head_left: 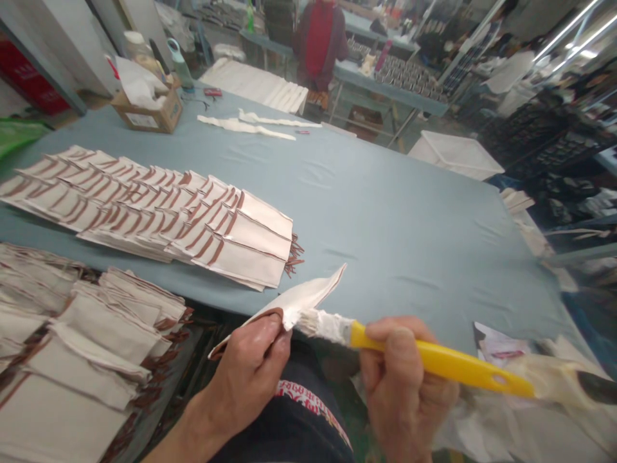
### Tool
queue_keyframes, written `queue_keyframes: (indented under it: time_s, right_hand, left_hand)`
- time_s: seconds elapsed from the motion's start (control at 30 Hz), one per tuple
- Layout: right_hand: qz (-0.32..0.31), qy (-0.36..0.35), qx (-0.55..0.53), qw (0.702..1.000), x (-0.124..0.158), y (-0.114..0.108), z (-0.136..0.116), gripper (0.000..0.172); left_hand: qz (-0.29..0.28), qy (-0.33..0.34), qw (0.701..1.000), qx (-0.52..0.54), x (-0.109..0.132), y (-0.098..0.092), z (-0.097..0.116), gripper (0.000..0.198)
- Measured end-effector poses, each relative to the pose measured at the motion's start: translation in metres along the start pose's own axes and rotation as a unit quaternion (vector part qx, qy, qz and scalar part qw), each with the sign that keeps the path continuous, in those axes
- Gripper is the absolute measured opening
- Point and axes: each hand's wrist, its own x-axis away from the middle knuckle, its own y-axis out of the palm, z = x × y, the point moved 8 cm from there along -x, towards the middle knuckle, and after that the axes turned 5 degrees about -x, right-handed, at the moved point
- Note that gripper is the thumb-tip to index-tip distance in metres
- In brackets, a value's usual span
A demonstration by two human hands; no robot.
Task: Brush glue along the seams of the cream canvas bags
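Observation:
My left hand (250,370) is closed on the near end of a white paper piece (308,297) with a brown edge, holding it tilted over my lap. My right hand (402,386) grips a yellow-handled brush (434,361). Its white, glue-caked bristles (324,323) press against the underside of that paper piece. Both hands sit just in front of the near edge of the blue-grey table (385,218).
Several overlapping white pieces with brown strips (144,209) are fanned out on the table's left. More stacked pieces (81,334) lie at the lower left. A cardboard box (149,109) and white strips (245,125) sit at the far end. A person in red (321,42) works beyond.

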Motion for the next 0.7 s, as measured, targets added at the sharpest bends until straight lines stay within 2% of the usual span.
queue_keyframes:
  time_s: [0.1,0.2,0.27,0.33,0.47,0.6,0.7]
  right_hand:
    - [0.028,-0.007,-0.028,0.999,-0.019,-0.007,-0.007,0.036]
    - [0.027,-0.003,-0.068,0.997,-0.023,-0.008,-0.013,0.036]
    - [0.001,-0.003,-0.093,0.996,-0.020,-0.005,-0.013,0.034]
    - [-0.058,-0.017,-0.099,0.993,-0.016,0.002,-0.011,0.030]
    - [-0.139,-0.096,-0.020,0.985,-0.018,0.014,-0.004,0.027]
    - [-0.141,-0.159,0.023,0.977,-0.025,0.015,-0.005,0.025]
    - [-0.101,-0.188,0.020,0.977,-0.024,0.004,-0.016,0.031]
  left_hand:
    - [-0.048,-0.117,0.987,0.100,-0.005,-0.001,-0.009,0.032]
    - [-0.070,-0.175,0.965,0.184,-0.011,-0.004,-0.011,0.029]
    - [-0.090,-0.194,0.948,0.237,-0.014,-0.004,-0.010,0.030]
    - [-0.118,-0.198,0.932,0.279,-0.015,0.001,-0.006,0.030]
    - [-0.176,-0.228,0.893,0.345,-0.011,0.015,0.000,0.027]
    - [-0.179,-0.280,0.846,0.417,-0.005,0.022,-0.003,0.030]
    - [-0.181,-0.303,0.810,0.468,-0.001,0.023,-0.005,0.035]
